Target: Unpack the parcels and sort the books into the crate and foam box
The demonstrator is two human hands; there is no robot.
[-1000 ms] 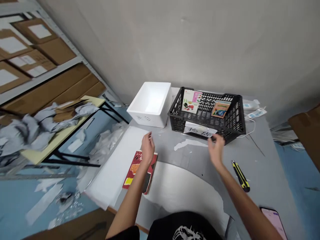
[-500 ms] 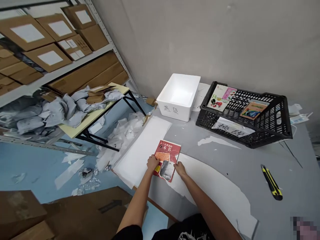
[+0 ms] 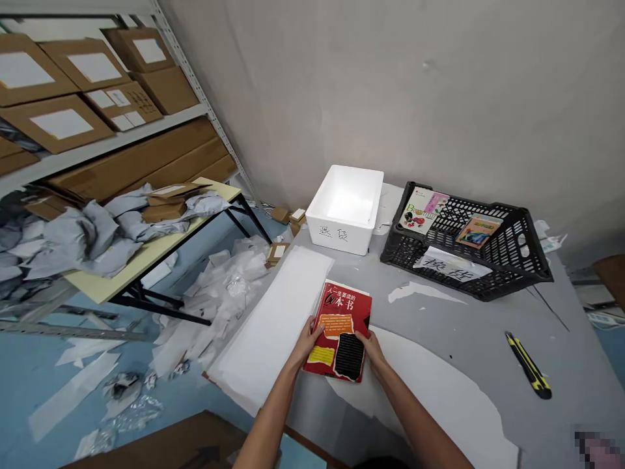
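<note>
A red book (image 3: 340, 331) with orange, yellow and black patches on its cover is held between both hands over the grey table. My left hand (image 3: 307, 340) grips its left edge, thumb on the cover. On the opposite edge, my right hand (image 3: 371, 348) is closed in the same way. White paper sheets (image 3: 430, 378) lie beneath and around the book. Behind it stands a white foam box (image 3: 342, 238) with handwritten characters on the front. To its right, a black plastic crate (image 3: 512, 260) holds a Beautiful-style white and pink book (image 3: 420, 212) and a smaller orange book (image 3: 478, 231).
A yellow and black box cutter (image 3: 528, 365) rests on the table at the right. Leftward, a pale yellow table (image 3: 107, 281) carries grey parcels (image 3: 105, 228). Plastic and paper scraps (image 3: 219, 293) litter the floor. Shelves with cardboard boxes (image 3: 63, 122) line the left wall.
The red book has come up closer to me, tilted so its cover shows more fully, with both hands still on its edges. The whole view has shifted a little.
</note>
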